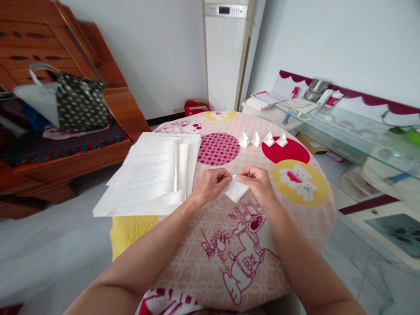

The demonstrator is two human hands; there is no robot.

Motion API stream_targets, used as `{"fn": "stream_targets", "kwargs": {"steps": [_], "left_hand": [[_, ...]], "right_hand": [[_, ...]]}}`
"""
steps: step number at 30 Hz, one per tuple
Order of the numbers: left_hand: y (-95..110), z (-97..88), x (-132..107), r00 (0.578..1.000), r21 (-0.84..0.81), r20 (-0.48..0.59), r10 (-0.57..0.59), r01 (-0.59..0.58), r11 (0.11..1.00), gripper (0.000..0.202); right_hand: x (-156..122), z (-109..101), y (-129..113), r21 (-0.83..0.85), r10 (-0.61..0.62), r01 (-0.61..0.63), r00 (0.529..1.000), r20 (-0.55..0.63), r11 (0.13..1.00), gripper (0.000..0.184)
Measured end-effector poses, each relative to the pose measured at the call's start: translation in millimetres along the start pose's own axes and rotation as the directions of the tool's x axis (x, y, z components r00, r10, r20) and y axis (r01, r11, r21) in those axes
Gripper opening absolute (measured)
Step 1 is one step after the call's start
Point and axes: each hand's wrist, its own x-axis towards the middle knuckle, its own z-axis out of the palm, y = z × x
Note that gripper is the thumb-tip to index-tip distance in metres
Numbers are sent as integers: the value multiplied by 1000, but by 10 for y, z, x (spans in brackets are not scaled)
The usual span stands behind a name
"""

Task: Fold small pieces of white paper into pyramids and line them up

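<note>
A small folded square of white paper is held between my two hands, one corner pointing toward me. My left hand pinches its left upper edge with thumb and fingers. On the opposite side my right hand grips the right upper edge in the same way. Beyond the hands, a row of several small folded white paper pieces stands on the patterned tablecloth. Left of my left hand lies a stack of white paper sheets, some printed with text.
A glass-topped cabinet with metal containers and other items stands close on the right. On the left is a wooden bench carrying a dark patterned bag. A tall white appliance rises behind the table.
</note>
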Motion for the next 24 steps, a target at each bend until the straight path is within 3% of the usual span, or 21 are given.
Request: {"fn": "stream_targets", "kwargs": {"steps": [9,12,17,24], "left_hand": [[26,-16,6,999,-101,47,-24,29,994,28],[25,-63,15,992,-281,93,-82,105,954,41],[29,-82,15,946,-507,299,-127,270,818,41],[38,4,2,953,-560,297,-59,224,798,30]], "right_hand": [[-26,-74,4,-80,15,-5,992,127,997,19],[-19,-83,-19,11,34,-35,997,62,999,19],[16,-102,-81,189,70,-52,994,-90,981,22],[26,-81,-76,303,153,-131,987,-51,944,29]]}}
